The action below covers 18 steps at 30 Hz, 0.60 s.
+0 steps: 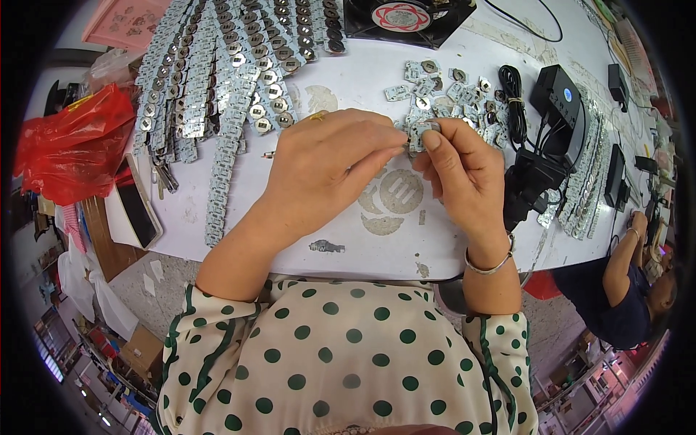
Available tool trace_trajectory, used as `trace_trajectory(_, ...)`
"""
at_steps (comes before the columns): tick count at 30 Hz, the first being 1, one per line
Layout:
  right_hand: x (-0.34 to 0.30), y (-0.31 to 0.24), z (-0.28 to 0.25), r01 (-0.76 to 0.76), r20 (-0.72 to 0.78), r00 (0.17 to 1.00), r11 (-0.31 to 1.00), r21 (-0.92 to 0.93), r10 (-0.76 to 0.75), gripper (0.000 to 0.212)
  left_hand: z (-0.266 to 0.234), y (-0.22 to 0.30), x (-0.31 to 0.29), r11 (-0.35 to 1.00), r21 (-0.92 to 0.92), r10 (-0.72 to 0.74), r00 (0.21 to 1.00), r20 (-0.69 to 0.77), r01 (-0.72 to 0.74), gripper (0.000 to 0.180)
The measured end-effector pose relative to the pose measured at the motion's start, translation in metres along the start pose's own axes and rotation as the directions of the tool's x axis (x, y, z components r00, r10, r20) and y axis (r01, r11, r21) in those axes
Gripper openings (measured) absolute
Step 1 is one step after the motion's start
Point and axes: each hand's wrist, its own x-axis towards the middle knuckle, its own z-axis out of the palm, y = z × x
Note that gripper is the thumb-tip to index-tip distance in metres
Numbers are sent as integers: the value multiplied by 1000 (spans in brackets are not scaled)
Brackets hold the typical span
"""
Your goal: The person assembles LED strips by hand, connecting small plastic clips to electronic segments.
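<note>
Over the middle of the white table, my right hand (464, 163) pinches a small pale circuit board (417, 136) between thumb and fingers. My left hand (326, 159) is closed too, its thumb and fingertips pressed together at the board's left edge. What those fingertips hold, if anything, is too small to make out. A thin metallic tip (268, 154) pokes out behind the left hand. Just beyond my hands lies a loose pile of similar boards (460, 93), several with round metal parts. Long strips of joined boards (230, 138) lie to the left and far left.
A black fan (406, 18) stands at the far edge. To the right are a coiled black cable (512, 101), a black box (558, 94) and more silvery strips (583, 188). A red plastic bag (80, 145) and a phone (136, 206) sit left. Another person (616, 297) works at right.
</note>
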Motion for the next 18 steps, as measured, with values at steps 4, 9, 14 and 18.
trace_trajectory(4,-1,6,-1,92,26,995,995,-37,-91,20,4,-2,-2,999,24,-24,999,-21,24,19)
trace_trajectory(9,0,1,1,-1,18,1000,1000,-21,2,17,3,-4,-2,1000,16,5,1000,-31,-5,20)
trace_trajectory(14,2,5,1,187,-64,978,969,-164,-199,11,1,6,6,980,-111,-169,985,-32,165,21)
trace_trajectory(18,13,5,-6,709,105,634,522,-474,-766,32,-6,2,2,994,-110,-18,1000,-5,18,27)
